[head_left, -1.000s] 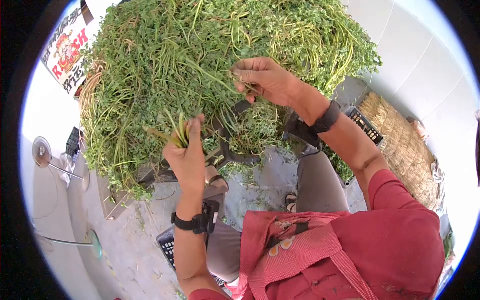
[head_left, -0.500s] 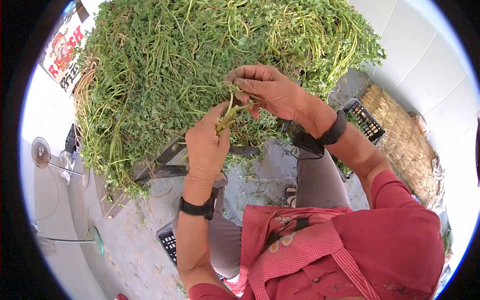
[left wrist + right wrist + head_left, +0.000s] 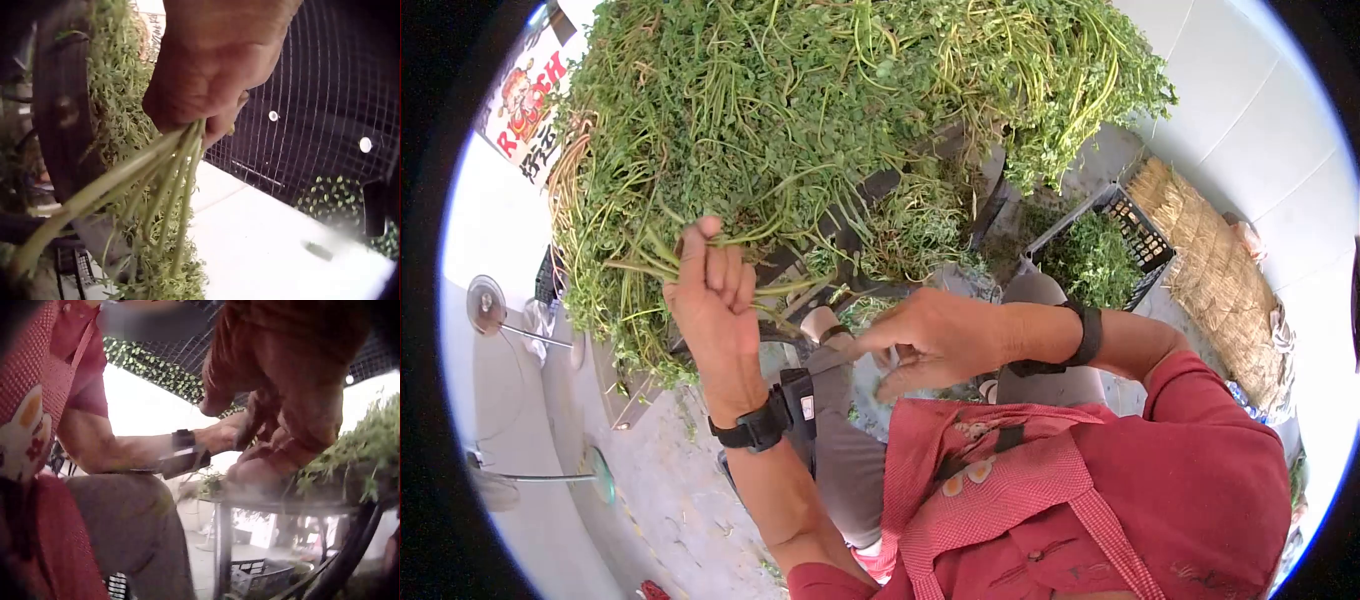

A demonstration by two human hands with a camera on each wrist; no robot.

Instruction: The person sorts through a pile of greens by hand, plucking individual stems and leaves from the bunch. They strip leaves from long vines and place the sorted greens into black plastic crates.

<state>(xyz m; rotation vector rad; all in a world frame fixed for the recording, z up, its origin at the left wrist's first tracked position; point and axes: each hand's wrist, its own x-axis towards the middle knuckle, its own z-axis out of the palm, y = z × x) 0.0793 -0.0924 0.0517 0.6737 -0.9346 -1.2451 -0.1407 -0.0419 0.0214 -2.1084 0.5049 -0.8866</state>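
Note:
A large heap of leafy green stems (image 3: 800,110) covers the table in front of me. At its near left edge, my left hand (image 3: 718,300) grips a small bunch of stems (image 3: 169,181) between thumb and fingers. In the left wrist view the thick stem ends fan out below the fist. My right hand (image 3: 930,340) is over my lap, to the right of the left hand and apart from the bunch. Its fingers are loosely bent with the thumb apart, and nothing shows between them; the fingertips are blurred.
A black crate (image 3: 1162,262) with greens stands on the floor at the right, beside a rolled straw mat (image 3: 1215,290). The dark table frame (image 3: 850,215) shows under the heap. Fan-like stands (image 3: 487,305) are at the left. Loose leaves are scattered over the floor (image 3: 690,500).
Half a second ago both hands met at the stems by the heap's near edge. Since then the left hand has moved left with the bunch, and the right hand has dropped toward the lap.

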